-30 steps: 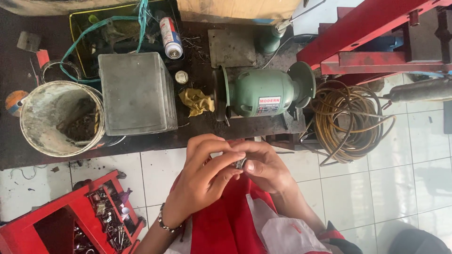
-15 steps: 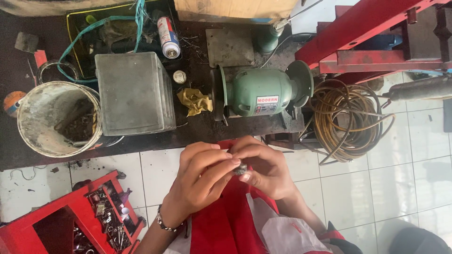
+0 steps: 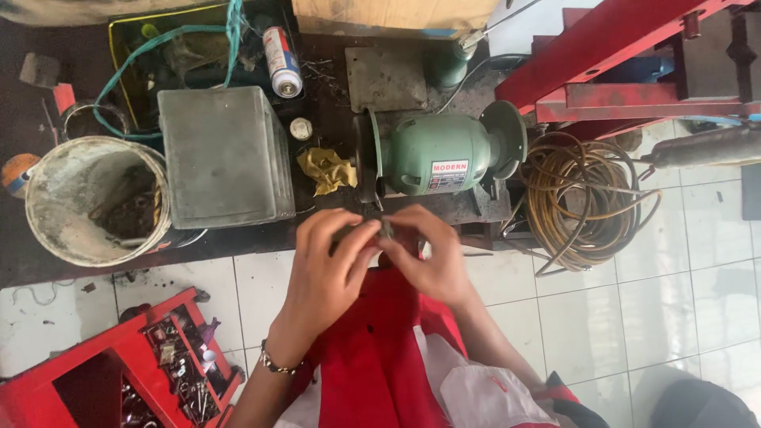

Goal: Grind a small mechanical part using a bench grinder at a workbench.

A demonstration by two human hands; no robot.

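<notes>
I am looking down on a white tiled floor (image 3: 602, 317) with a dark, grimy bench (image 3: 238, 238) running across the top, and I take the green bench grinder (image 3: 440, 154) as my landmark. Far to the left of the grinder stands a dirty white bucket (image 3: 95, 198); between bucket and grinder sits a grey metal box (image 3: 226, 154), with a spray can (image 3: 281, 62) lying behind it. A crumpled yellow rag (image 3: 326, 169) lies just left of the grinder's wheel. Below and left of the grinder, on the floor, a red toolbox (image 3: 151, 364) stands open, full of small parts.

Directly in front of the grinder my two hands meet over a small grey metal part (image 3: 388, 231). It is mostly hidden by fingers, so I cannot tell which way its long axis runs. My left hand (image 3: 325, 273), with a beaded bracelet (image 3: 277, 366) at the wrist, has its fingers curled in and pinched on the part from the left. My right hand (image 3: 432, 257) is closed on it from the right, fingertips touching the left hand's. A red garment (image 3: 380, 357) lies beneath both hands.

To the right of the grinder a coil of tan hose (image 3: 587, 202) rests on the floor, and beyond it a red steel frame (image 3: 626, 55).
</notes>
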